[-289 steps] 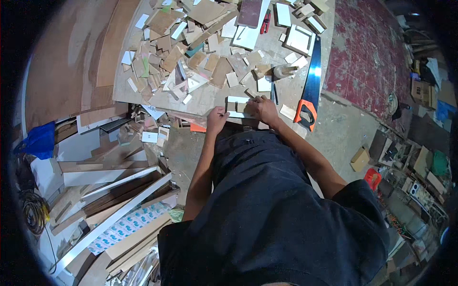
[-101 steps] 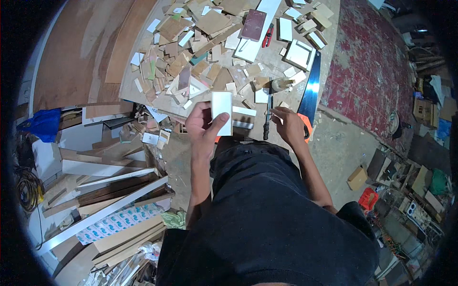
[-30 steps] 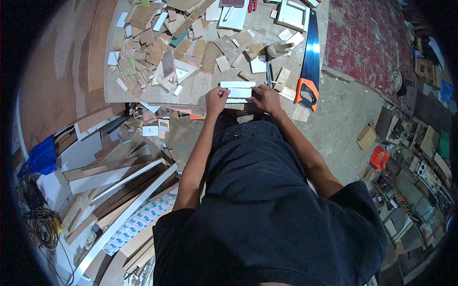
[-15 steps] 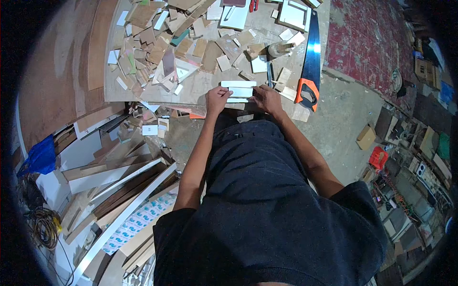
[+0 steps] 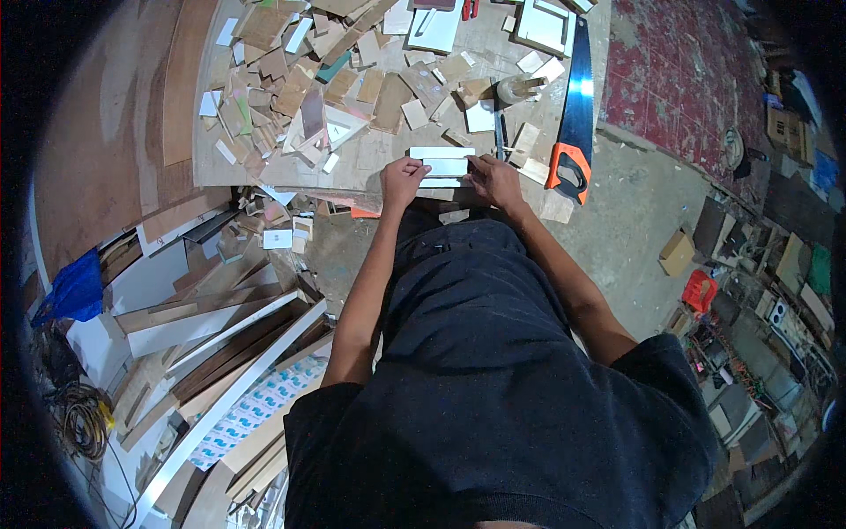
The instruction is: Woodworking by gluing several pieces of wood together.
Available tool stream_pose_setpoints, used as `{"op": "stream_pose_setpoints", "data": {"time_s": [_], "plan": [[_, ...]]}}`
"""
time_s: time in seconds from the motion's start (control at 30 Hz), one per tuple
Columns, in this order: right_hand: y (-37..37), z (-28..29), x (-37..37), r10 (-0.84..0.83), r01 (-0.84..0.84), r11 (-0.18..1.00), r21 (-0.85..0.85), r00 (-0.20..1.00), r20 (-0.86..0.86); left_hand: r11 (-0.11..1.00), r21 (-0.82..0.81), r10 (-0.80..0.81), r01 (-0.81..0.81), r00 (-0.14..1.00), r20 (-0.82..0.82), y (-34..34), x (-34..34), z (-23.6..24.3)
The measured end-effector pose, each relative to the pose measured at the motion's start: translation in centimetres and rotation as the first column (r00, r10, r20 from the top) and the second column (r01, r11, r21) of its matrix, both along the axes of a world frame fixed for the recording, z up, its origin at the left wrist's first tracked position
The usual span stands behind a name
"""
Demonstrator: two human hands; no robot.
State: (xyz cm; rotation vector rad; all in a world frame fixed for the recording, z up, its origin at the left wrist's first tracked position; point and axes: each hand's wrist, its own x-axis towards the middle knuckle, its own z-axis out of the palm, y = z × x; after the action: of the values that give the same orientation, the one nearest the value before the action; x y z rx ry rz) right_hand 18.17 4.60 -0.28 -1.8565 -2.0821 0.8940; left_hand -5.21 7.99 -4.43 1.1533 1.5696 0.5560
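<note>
At the near edge of the worktable, a small white rectangular wooden piece (image 5: pixel 447 167) lies between my two hands. One white strip (image 5: pixel 441 152) runs along its far side and another (image 5: pixel 438 183) along its near side; whether they are joined is too small to tell. My left hand (image 5: pixel 404 182) pinches the left end, thumb on top. At the right end, my right hand (image 5: pixel 496 182) grips with bent fingers, its fingertips partly hiding the corner.
Wood offcuts (image 5: pixel 291 93) crowd the worktable (image 5: pixel 352 172) on the left. To the right lie an orange-handled handsaw (image 5: pixel 571 163), a bottle (image 5: pixel 514 90) and a white frame (image 5: pixel 542 26). Long boards (image 5: pixel 238 344) lean at lower left; a cardboard box (image 5: pixel 677 254) sits on the floor.
The white middle piece has shifted slightly away from me, toward the far strip. My right fingers have moved a little; both hands keep their hold.
</note>
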Motion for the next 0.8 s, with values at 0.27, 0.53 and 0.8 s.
{"op": "stream_pose_setpoints", "data": {"time_s": [0.27, 0.53, 0.8], "plan": [[-0.1, -0.6, 0.0, -0.008, 0.013, 0.997, 0.078, 0.998, -0.058, 0.999, 0.038, 0.000, 0.000, 1.000, -0.003, 0.0, 0.0, 0.6], [-0.1, -0.8, -0.1, 0.001, 0.008, 0.995, 0.101, 0.996, -0.090, 0.999, 0.044, 0.011, -0.009, 0.998, -0.063, 0.0, -0.1, 1.8], [0.5, -0.6, -0.8, 0.034, -0.033, 0.999, 0.039, 0.999, -0.026, 0.996, 0.085, 0.035, -0.029, 0.997, -0.062, -0.4, -0.9, 1.5]]}}
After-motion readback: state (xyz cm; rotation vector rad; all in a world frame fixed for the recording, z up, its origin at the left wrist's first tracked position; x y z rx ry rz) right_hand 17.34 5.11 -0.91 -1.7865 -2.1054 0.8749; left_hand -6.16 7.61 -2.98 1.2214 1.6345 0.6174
